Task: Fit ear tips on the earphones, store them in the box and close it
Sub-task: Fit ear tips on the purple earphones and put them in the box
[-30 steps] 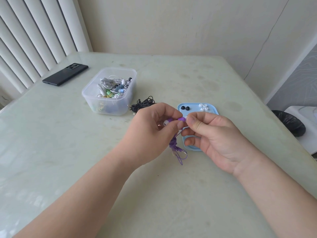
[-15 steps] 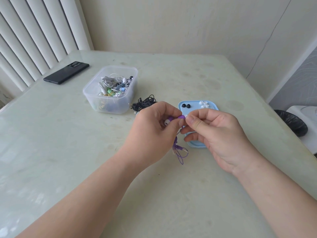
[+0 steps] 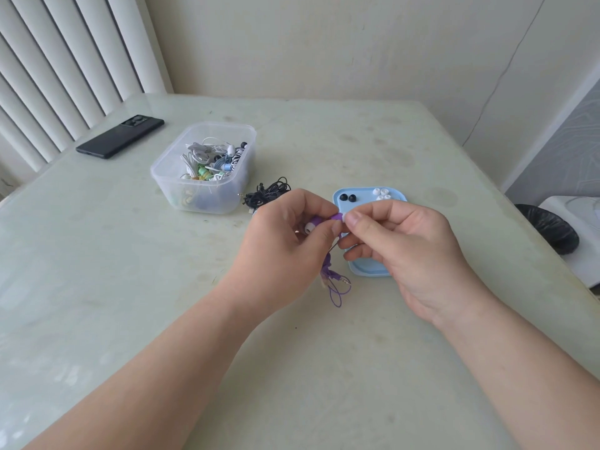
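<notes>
My left hand (image 3: 285, 248) grips the purple earphones (image 3: 336, 217) at the buds, and their purple cable (image 3: 334, 284) hangs in loops below to the table. My right hand (image 3: 406, 248) pinches a small white ear tip (image 3: 343, 218) against the end of one purple bud. Behind my hands lies the blue lid (image 3: 367, 271), carrying two black ear tips (image 3: 347, 198) and several white ear tips (image 3: 381, 193). The clear plastic box (image 3: 181, 190) stands open to the left, holding several coiled earphones.
A tangled black earphone set (image 3: 266, 193) lies between the box and the lid. A black phone (image 3: 120, 136) sits at the table's far left, near the blinds. A black bin (image 3: 548, 227) stands past the table's right edge.
Both hands stayed together over the lid. My right thumb and finger have shifted slightly on the purple bud's end, and the white tip now shows there.
</notes>
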`<action>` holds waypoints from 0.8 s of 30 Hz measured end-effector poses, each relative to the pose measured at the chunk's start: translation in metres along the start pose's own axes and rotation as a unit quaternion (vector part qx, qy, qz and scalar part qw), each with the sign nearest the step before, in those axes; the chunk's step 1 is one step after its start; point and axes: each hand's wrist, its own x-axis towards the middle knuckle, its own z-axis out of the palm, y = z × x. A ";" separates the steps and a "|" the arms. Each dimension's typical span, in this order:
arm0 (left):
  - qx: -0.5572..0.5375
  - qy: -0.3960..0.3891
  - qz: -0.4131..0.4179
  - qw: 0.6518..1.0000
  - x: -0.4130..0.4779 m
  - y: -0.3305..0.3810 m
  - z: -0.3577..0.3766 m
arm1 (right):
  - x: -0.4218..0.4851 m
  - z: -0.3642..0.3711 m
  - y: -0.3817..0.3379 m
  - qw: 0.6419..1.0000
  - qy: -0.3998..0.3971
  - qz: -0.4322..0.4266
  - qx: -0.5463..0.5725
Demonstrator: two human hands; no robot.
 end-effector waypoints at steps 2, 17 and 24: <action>-0.008 -0.003 0.001 1.000 0.000 0.000 0.001 | 0.000 0.000 0.000 1.000 0.003 -0.008 0.002; -0.071 -0.043 -0.035 0.996 0.003 -0.001 -0.003 | 0.005 -0.011 0.000 0.989 -0.054 -0.097 -0.101; -0.105 -0.045 -0.064 0.991 0.003 -0.002 -0.003 | 0.005 -0.010 -0.001 0.991 -0.044 -0.096 -0.079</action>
